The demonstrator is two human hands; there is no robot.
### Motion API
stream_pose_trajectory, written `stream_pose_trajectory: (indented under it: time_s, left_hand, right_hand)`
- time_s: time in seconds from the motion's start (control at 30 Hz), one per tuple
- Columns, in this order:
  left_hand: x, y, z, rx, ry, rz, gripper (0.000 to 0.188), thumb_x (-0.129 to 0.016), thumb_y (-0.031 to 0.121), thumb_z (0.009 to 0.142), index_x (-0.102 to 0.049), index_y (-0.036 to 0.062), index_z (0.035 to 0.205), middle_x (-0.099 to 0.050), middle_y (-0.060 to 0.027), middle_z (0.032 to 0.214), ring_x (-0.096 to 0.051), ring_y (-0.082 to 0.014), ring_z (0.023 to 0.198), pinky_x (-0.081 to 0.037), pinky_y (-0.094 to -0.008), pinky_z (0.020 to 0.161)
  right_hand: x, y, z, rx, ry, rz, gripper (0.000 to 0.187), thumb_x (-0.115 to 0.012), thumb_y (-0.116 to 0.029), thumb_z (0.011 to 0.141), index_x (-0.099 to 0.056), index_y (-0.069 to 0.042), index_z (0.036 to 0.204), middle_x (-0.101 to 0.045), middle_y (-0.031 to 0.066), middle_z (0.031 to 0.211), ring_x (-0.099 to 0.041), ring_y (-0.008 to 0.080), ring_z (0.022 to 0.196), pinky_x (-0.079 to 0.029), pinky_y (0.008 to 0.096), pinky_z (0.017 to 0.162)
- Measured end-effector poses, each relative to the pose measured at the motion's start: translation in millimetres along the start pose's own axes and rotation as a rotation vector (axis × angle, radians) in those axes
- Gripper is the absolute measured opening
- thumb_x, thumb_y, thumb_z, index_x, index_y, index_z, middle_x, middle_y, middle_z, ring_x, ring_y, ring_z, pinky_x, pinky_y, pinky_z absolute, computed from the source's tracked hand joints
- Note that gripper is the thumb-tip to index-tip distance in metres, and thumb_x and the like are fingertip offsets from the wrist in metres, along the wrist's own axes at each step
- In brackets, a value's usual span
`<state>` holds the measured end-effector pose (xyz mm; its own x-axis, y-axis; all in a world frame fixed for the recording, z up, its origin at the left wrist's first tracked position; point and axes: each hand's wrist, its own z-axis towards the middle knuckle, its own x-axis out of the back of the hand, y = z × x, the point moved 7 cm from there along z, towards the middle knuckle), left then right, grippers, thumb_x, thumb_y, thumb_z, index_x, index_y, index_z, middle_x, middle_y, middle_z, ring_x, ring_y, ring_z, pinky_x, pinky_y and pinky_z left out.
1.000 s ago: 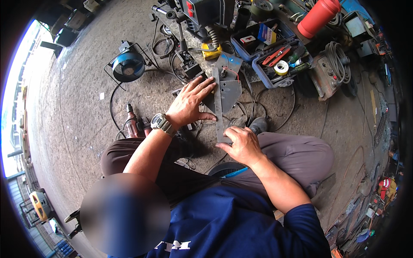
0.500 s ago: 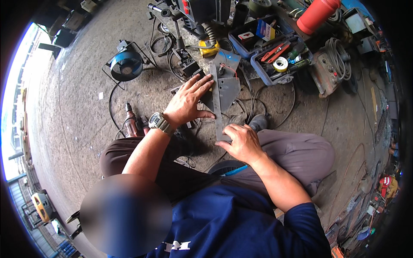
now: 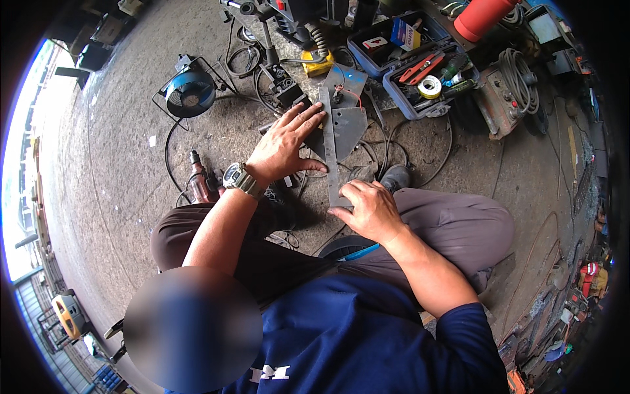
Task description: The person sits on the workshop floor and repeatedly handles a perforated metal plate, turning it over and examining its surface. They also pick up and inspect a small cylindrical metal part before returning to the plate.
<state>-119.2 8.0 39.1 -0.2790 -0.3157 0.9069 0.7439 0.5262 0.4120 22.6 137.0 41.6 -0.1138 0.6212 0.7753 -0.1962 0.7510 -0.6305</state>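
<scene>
A long grey steel ruler (image 3: 330, 144) points away from me, lying across a dark metal plate (image 3: 350, 132) that has small holes. My left hand (image 3: 279, 152) is spread open, its fingertips at the ruler's far left edge and its thumb reaching toward the middle of that edge. The near end of the ruler is pinched in my right hand (image 3: 371, 210), between thumb and curled fingers. Beyond the plate sits another grey metal piece (image 3: 349, 77) with a blue mark and a thin red wire beside it.
A blue fan (image 3: 189, 95) and a red drill (image 3: 202, 184) are on the floor at left. At upper right stand an open toolbox (image 3: 400, 105), a red cylinder (image 3: 482, 20) and a box with coiled cable (image 3: 499, 108). Black cables (image 3: 449, 154) trail around the plate.
The whole view has shifted slightly, with the scene sitting a little higher. Both hands keep nearly the same places on the ruler and plate.
</scene>
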Motion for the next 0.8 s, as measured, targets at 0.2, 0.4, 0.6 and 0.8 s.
stream_pose_trajectory:
  time_s: [0.2, 0.4, 0.6, 0.8]
  left_hand:
    - [2.1, 0.1, 0.0, -0.011, -0.005, -0.013, 0.113, -0.085, 0.058, 0.059, -0.042, 0.0089, 0.151, -0.037, -0.0077, 0.160, -0.033, -0.0359, 0.147, -0.034, -0.0454, 0.120]
    - [3.0, 1.4, 2.2, -0.015, -0.012, -0.021, 0.111, -0.085, 0.058, 0.060, -0.042, 0.0086, 0.151, -0.037, -0.0088, 0.160, -0.034, -0.0367, 0.146, -0.035, -0.0452, 0.119]
    - [3.4, 0.4, 0.3, 0.006, -0.019, -0.024, 0.114, -0.087, 0.056, 0.058, -0.042, 0.0085, 0.151, -0.036, -0.0070, 0.161, -0.033, -0.0340, 0.147, -0.034, -0.0440, 0.120]
    - [3.6, 2.4, 1.0, 0.003, -0.012, -0.024, 0.114, -0.087, 0.054, 0.057, -0.042, 0.0070, 0.150, -0.037, -0.0081, 0.160, -0.034, -0.0348, 0.147, -0.034, -0.0443, 0.120]
  right_hand:
    - [-0.1, -2.3, 0.4, 0.018, 0.012, 0.014, 0.035, -0.083, -0.030, 0.078, -0.065, -0.004, 0.092, -0.067, 0.0125, 0.088, -0.068, 0.0330, 0.083, -0.052, 0.0423, 0.079]
    - [-0.2, -2.2, 0.4, 0.017, 0.011, 0.020, 0.035, -0.083, -0.030, 0.078, -0.064, -0.004, 0.092, -0.068, 0.0130, 0.088, -0.068, 0.0336, 0.082, -0.052, 0.0425, 0.079]
    - [-2.4, -1.0, 0.8, 0.016, 0.004, 0.033, 0.034, -0.083, -0.029, 0.078, -0.064, -0.004, 0.092, -0.067, 0.0123, 0.089, -0.067, 0.0334, 0.082, -0.052, 0.0426, 0.076]
    - [-1.3, 0.3, 0.7, 0.025, 0.019, 0.038, 0.035, -0.083, -0.029, 0.078, -0.064, -0.004, 0.091, -0.066, 0.0122, 0.088, -0.067, 0.0340, 0.080, -0.052, 0.0429, 0.073]
